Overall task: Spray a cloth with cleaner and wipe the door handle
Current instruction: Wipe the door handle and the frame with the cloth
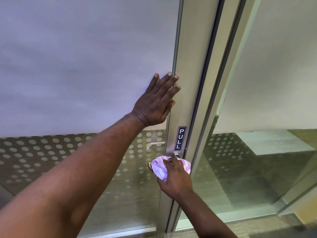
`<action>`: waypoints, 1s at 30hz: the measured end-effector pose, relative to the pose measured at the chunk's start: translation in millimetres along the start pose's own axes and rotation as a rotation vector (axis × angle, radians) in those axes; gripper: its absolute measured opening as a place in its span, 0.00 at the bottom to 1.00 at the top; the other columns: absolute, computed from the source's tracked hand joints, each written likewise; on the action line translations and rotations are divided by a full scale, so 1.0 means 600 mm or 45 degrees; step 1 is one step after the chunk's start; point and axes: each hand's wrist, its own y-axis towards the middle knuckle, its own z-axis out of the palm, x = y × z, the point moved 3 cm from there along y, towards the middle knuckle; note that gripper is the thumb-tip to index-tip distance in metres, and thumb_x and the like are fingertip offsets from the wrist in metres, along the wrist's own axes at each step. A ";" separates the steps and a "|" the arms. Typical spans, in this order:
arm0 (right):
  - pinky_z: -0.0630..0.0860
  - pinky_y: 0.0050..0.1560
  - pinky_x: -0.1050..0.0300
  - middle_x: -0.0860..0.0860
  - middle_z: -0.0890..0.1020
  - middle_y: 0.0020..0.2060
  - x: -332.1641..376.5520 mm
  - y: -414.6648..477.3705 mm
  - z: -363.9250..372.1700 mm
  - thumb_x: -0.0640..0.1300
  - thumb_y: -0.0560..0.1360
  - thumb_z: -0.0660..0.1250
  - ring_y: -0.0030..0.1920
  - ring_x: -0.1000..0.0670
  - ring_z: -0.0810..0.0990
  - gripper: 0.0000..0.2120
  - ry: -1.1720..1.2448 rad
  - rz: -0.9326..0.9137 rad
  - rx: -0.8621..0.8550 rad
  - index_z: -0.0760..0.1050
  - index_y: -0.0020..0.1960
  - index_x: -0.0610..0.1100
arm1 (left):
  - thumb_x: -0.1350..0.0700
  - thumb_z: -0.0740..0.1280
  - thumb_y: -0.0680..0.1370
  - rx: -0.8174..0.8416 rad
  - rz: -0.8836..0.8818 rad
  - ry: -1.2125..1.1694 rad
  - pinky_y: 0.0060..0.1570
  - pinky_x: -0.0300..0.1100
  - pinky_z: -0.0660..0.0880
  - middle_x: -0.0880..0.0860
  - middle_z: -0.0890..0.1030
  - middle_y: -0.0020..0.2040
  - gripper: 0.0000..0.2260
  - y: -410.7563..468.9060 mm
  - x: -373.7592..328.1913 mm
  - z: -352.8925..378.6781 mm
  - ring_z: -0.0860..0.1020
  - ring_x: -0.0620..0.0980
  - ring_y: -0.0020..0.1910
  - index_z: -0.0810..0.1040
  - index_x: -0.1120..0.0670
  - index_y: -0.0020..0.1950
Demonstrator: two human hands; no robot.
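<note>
- Left hand (155,100) lay flat, fingers spread, bracing door frame (184,66).
- Right hand (173,176) closed around cloth (160,167), pressed over door handle (176,154) below PULL sign (180,138).
- Best done with firm wraparound strokes, door held steady.

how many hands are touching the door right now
2. The bare left hand lies flat, fingers spread, across the frosted glass door panel and its brushed metal frame. The right hand presses a pink and purple cloth around the handle below the PULL label.
</note>
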 end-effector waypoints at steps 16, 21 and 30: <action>0.75 0.63 0.53 0.46 0.73 0.66 -0.008 0.002 0.011 0.52 0.67 0.69 0.66 0.44 0.74 0.30 0.202 0.212 -0.075 0.77 0.68 0.46 | 0.57 0.62 0.82 -0.016 0.006 -0.002 0.81 0.61 0.51 0.62 0.68 0.78 0.20 -0.001 0.000 0.003 0.63 0.63 0.80 0.74 0.61 0.73; 0.75 0.61 0.53 0.45 0.76 0.59 0.035 0.009 0.029 0.48 0.67 0.72 0.62 0.44 0.77 0.27 0.192 0.215 -0.111 0.78 0.65 0.44 | 0.57 0.62 0.83 -0.007 0.003 -0.003 0.80 0.62 0.52 0.62 0.68 0.78 0.19 -0.001 0.001 0.002 0.63 0.63 0.80 0.73 0.61 0.74; 0.75 0.59 0.54 0.46 0.75 0.59 0.056 0.018 0.038 0.47 0.71 0.68 0.59 0.45 0.76 0.22 0.141 0.134 -0.035 0.78 0.64 0.44 | 0.57 0.62 0.83 -0.032 0.009 -0.003 0.81 0.61 0.51 0.63 0.69 0.78 0.19 -0.001 0.001 0.004 0.64 0.63 0.80 0.73 0.61 0.73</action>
